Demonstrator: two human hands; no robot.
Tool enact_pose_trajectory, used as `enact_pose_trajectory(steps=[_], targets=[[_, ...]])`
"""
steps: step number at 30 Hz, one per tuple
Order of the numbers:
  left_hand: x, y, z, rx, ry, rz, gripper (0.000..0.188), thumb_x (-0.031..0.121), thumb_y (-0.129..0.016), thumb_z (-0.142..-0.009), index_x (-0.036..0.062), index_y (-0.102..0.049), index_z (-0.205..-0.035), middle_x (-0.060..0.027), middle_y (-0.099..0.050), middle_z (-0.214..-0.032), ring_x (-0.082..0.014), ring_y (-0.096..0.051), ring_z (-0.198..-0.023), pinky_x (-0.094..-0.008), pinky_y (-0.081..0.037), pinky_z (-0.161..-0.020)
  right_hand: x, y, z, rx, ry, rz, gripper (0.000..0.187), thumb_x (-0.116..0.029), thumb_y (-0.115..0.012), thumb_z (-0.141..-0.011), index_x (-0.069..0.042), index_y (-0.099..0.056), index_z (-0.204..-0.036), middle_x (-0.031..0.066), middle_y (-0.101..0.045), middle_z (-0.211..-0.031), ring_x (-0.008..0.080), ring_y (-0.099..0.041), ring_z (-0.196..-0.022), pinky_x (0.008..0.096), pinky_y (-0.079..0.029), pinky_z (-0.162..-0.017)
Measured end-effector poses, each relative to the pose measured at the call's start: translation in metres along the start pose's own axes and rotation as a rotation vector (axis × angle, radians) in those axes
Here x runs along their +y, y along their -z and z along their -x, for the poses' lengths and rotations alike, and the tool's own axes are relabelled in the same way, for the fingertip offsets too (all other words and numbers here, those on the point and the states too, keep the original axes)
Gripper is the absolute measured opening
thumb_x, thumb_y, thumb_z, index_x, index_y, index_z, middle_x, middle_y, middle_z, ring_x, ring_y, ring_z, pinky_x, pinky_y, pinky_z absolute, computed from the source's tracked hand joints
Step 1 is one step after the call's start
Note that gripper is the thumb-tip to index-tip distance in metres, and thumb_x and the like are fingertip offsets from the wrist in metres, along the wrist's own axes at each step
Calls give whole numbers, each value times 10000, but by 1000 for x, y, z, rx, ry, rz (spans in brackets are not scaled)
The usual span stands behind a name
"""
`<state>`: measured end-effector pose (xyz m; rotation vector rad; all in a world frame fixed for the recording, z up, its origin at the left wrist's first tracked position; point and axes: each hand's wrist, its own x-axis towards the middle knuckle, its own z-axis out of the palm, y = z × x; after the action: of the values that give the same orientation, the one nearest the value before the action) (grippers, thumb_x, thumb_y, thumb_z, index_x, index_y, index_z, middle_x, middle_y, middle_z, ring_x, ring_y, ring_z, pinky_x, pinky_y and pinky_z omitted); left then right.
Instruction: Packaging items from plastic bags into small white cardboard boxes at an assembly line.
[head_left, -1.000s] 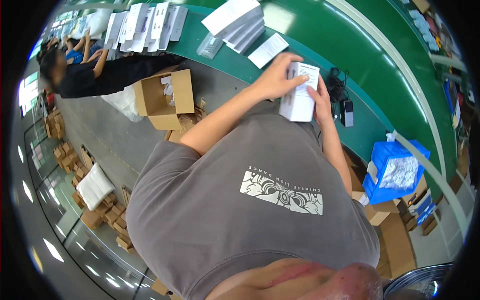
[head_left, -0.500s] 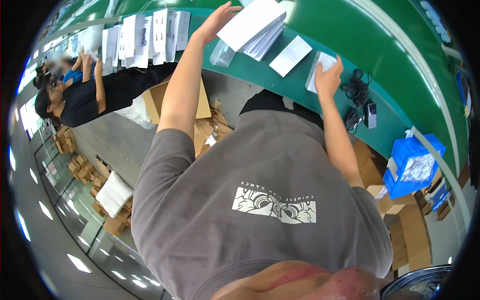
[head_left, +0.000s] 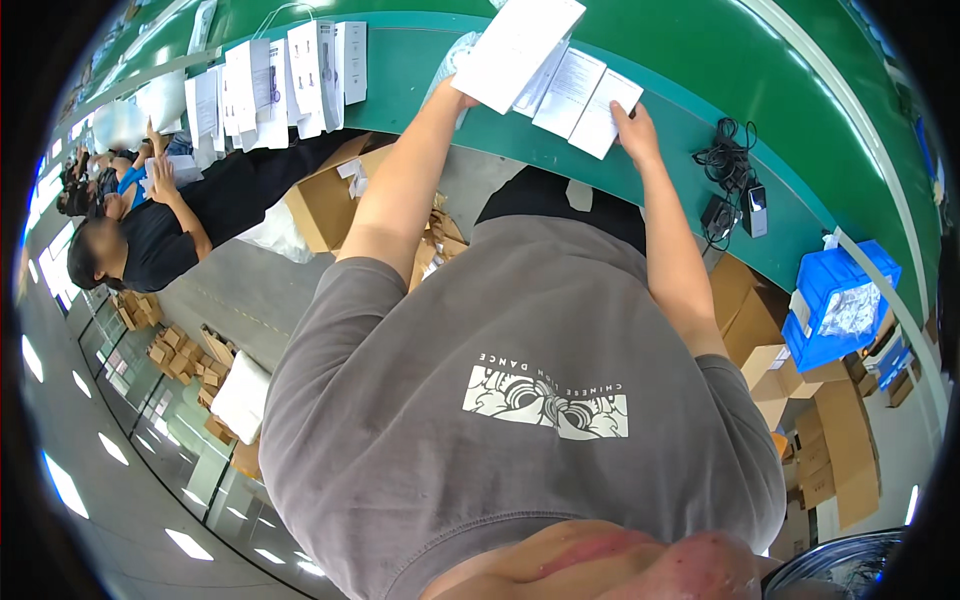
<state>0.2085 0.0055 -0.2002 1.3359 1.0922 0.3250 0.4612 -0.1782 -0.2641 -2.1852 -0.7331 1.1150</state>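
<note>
Near the far middle of the green table, a white box (head_left: 520,48) stands tall toward me at the left end of a row of similar boxes. My left hand (head_left: 456,96) is at its near left corner, with most of its fingers hidden by the box. Right of it, a box with printed text (head_left: 570,92) sits close against the others. At the row's right end is another white box (head_left: 606,114), its right edge gripped between the thumb and fingers of my right hand (head_left: 636,134). Clear bubble wrap (head_left: 456,58) lies behind my left hand.
White printed boxes (head_left: 275,95) stand in a row at the far left. Black cables with adapters (head_left: 728,165) lie to the right, near a blue bin (head_left: 840,290) holding clear bags. Open cartons (head_left: 335,205) stand below the table edge. A co-worker (head_left: 165,220) works at left.
My right hand has moved left with its white box, bringing it against the box beside it. My left hand has come down from behind the tall box to its near left corner.
</note>
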Motion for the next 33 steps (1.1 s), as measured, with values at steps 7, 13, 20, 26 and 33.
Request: enact_pose_trajectory(steps=[7, 13, 20, 26, 33], targets=[[-4, -9, 14, -17, 266, 633, 517, 285, -531, -1033, 35, -440, -1476, -108, -577, -1390, -206, -614, -1187, -339, -550, -931, -23, -18, -3, 29, 2, 40, 556, -327, -652, -943, 60, -528, -1323, 225, -649, -1258, 331, -646, -1138, 393, -488, -975], [-3, -8, 30, -78, 312, 664, 514, 386, -484, -1036, 11, -518, -1387, -97, -649, -1236, -192, -667, -1079, -365, -594, -844, -29, 0, -6, -79, 76, 65, 562, -338, -655, -933, 55, -540, -1318, 230, -654, -1249, 339, -642, -1149, 401, -484, -984], [-11, 36, 40, 22, 381, 444, 540, 410, -535, -1004, 7, -538, -1365, -126, -634, -1268, -231, -647, -1109, -383, -538, -935, -66, 55, -37, -111, 363, 459, 370, -266, -641, -925, 23, -667, -1154, 219, -708, -1110, 359, -680, -1036, 420, -522, -914], [-69, 93, 50, 375, -56, -572, 565, 355, -701, -892, -20, -575, -1296, -200, -646, -1215, -292, -626, -1132, -379, -481, -1004, -126, 41, -38, -56, 377, 64, 239, -193, -645, -947, -11, -703, -1090, 135, -737, -972, 213, -704, -893, 319, -534, -821], [-71, 97, 77, 584, -131, -440, 463, 318, -754, -839, 26, -654, -1185, -198, -646, -1192, -351, -591, -1152, -417, -460, -1009, -90, 47, 18, -4, 427, 243, 196, -179, -642, -960, -23, -714, -1054, 99, -729, -897, 159, -679, -818, 299, -529, -754]])
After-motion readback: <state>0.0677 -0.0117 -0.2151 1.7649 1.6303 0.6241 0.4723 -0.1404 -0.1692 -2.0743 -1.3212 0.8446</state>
